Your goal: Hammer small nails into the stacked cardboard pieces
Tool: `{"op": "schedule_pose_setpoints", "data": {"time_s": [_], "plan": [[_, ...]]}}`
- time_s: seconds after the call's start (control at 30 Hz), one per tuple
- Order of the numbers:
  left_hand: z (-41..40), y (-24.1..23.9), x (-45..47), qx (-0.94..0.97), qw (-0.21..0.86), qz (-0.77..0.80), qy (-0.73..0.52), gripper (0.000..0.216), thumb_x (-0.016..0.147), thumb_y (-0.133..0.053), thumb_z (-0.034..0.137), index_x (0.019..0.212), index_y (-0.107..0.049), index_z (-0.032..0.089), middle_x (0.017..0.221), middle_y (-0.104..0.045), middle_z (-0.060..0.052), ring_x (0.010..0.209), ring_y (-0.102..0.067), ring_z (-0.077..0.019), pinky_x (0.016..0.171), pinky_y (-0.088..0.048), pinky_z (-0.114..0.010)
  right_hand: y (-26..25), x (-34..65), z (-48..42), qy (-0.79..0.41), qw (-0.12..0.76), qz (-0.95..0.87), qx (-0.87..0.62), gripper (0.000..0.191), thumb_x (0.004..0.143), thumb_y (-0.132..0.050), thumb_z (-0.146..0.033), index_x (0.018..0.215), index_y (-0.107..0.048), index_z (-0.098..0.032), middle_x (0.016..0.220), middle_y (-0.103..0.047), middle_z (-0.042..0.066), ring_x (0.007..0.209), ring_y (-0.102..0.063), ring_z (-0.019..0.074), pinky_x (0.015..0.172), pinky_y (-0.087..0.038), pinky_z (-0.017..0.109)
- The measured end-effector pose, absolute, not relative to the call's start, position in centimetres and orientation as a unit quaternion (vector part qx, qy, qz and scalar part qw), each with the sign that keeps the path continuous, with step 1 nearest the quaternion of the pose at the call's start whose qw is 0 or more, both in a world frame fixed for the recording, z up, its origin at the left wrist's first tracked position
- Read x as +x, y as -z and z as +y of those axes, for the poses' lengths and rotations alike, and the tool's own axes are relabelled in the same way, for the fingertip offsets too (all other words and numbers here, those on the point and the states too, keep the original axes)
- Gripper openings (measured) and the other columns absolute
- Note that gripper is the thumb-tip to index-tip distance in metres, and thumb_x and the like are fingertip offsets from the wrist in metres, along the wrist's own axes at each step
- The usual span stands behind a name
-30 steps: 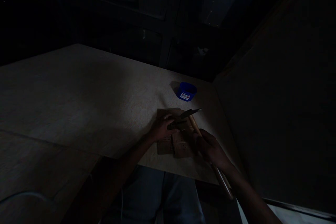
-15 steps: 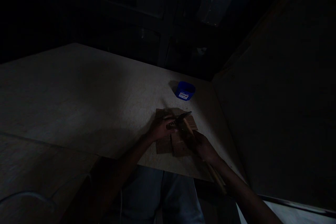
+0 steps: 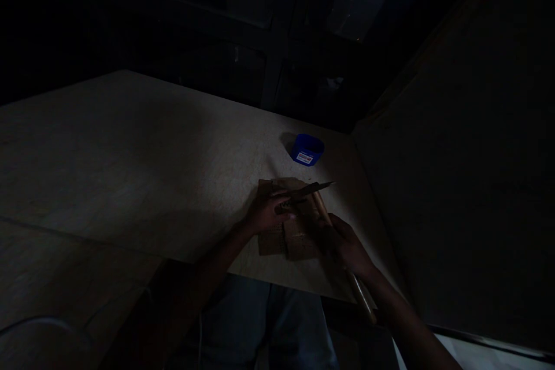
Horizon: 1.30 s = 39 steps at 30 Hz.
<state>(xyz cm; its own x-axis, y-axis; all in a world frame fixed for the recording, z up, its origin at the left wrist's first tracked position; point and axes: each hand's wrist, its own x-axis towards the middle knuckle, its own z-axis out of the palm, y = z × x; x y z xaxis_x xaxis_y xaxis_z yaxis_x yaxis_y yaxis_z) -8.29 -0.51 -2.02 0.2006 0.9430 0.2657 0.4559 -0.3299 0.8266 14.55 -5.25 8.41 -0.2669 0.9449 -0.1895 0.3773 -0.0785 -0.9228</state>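
Observation:
In the dim light, my right hand [image 3: 349, 245] is wrapped around the long wooden handle of a hammer [image 3: 321, 206]. Its dark metal head crosses the handle's far end and tapers to a point at the right. My left hand [image 3: 265, 212] rests over flattened brown cardboard [image 3: 273, 244] on the table. Its thumb and forefinger curve around a small dark patterned thing [image 3: 285, 204], too dim to name. The hammer head is just right of the left fingertips, over the cardboard; whether it touches anything I cannot tell.
A blue plastic tub [image 3: 308, 150] with a white label stands beyond the cardboard. The pale table [image 3: 173, 144] meets a dark upright panel [image 3: 459, 196] on the right. A cable [image 3: 43, 320] curves at the lower left. Dark window panes are behind.
The hammer head has shifted a little to the right, away from my left fingers, and my right hand has moved slightly right with it. My left hand stays in place.

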Motion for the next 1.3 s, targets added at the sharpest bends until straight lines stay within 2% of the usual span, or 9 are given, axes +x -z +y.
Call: {"op": "schedule_pose_setpoints", "data": {"time_s": [0.2,0.4,0.53,0.63,0.77,0.93,1.07,1.17,1.3], "plan": [[-0.4,2.3,-8.3,0.7,0.319,0.498,-0.4,0.052,0.075,-0.081,0.041,0.122,-0.069,0.024,0.143,-0.058,-0.01,0.131,-0.056,-0.0291,0.112,-0.044,-0.043,-6.9,14.8,-6.0,-0.501,0.287,-0.62,-0.532,0.042,0.088,-0.059,-0.058,0.09,-0.065,-0.016,0.074,-0.06,0.002,0.064,-0.052,0.0153,0.056,-0.043,0.026],[-0.3,1.4,-8.2,0.703,0.334,0.468,-0.418,0.051,0.077,-0.08,0.042,0.123,-0.069,0.022,0.135,-0.065,-0.011,0.125,-0.06,-0.0274,0.108,-0.048,-0.043,-5.0,14.8,-6.7,-0.573,0.392,-0.478,-0.538,0.042,0.079,-0.068,-0.06,0.077,-0.052,-0.021,0.05,-0.038,-0.009,0.038,-0.031,0.0069,0.034,-0.026,0.019],[-0.3,-0.2,-7.4,0.706,0.313,0.508,-0.381,0.045,0.079,-0.077,0.045,0.117,-0.071,0.02,0.12,-0.072,-0.01,0.113,-0.067,-0.0266,0.099,-0.054,-0.04,-3.0,14.0,-7.1,-0.604,0.47,-0.4,-0.505,0.045,0.079,-0.067,-0.061,0.069,-0.045,-0.023,0.044,-0.039,-0.01,0.029,-0.027,0.0053,0.028,-0.022,0.018],[-0.1,-0.6,-6.9,0.715,0.265,0.524,-0.381,0.035,0.081,-0.075,0.043,0.108,-0.075,0.02,0.116,-0.073,-0.009,0.11,-0.067,-0.0255,0.1,-0.053,-0.04,-2.1,13.3,-7.4,-0.613,0.483,-0.382,-0.495,0.046,0.086,-0.059,-0.062,0.066,-0.051,-0.021,0.037,-0.039,-0.009,0.026,-0.026,0.0062,0.027,-0.022,0.019],[0.7,0.8,-6.9,0.715,0.232,0.515,-0.411,0.029,0.081,-0.077,0.036,0.106,-0.076,0.022,0.12,-0.071,-0.009,0.114,-0.065,-0.0246,0.102,-0.053,-0.041,-1.7,13.0,-7.8,-0.594,0.496,-0.369,-0.515,0.046,0.09,-0.055,-0.063,0.083,-0.063,-0.018,0.034,-0.036,-0.01,0.027,-0.037,0.0103,0.032,-0.033,0.021],[1.7,2.4,-7.0,0.718,0.2,0.508,-0.431,0.03,0.082,-0.076,0.033,0.11,-0.075,0.023,0.127,-0.065,-0.009,0.12,-0.062,-0.0233,0.106,-0.049,-0.041,-1.1,12.9,-8.0,-0.567,0.506,-0.374,-0.532,0.05,0.089,-0.057,-0.064,0.098,-0.065,-0.016,0.044,-0.053,-0.006,0.034,-0.045,0.0114,0.038,-0.04,0.023],[1.7,1.5,-7.1,0.734,0.186,0.525,-0.387,0.028,0.083,-0.075,0.037,0.107,-0.077,0.023,0.118,-0.071,-0.007,0.109,-0.067,-0.0222,0.099,-0.054,-0.037,-0.7,12.7,-8.1,-0.568,0.499,-0.376,-0.535,0.048,0.09,-0.058,-0.061,0.107,-0.063,-0.016,0.073,-0.073,0.004,0.036,-0.046,0.009,0.036,-0.036,0.022],[1.7,0.4,-7.2,0.751,0.163,0.545,-0.335,0.029,0.085,-0.072,0.04,0.11,-0.076,0.026,0.117,-0.073,-0.005,0.105,-0.069,-0.0224,0.095,-0.055,-0.036,-0.9,12.4,-8.1,-0.565,0.499,-0.376,-0.539,0.048,0.087,-0.06,-0.061,0.107,-0.06,-0.018,0.097,-0.076,0.008,0.037,-0.049,0.0087,0.033,-0.033,0.022],[1.8,-0.1,-7.0,0.766,0.156,0.534,-0.321,0.026,0.087,-0.071,0.033,0.111,-0.076,0.027,0.12,-0.072,-0.004,0.108,-0.068,-0.0226,0.097,-0.054,-0.036,-1.2,12.3,-8.0,-0.566,0.495,-0.376,-0.541,0.047,0.087,-0.06,-0.062,0.105,-0.06,-0.019,0.103,-0.076,0.008,0.037,-0.048,0.0084,0.034,-0.038,0.024]]}}
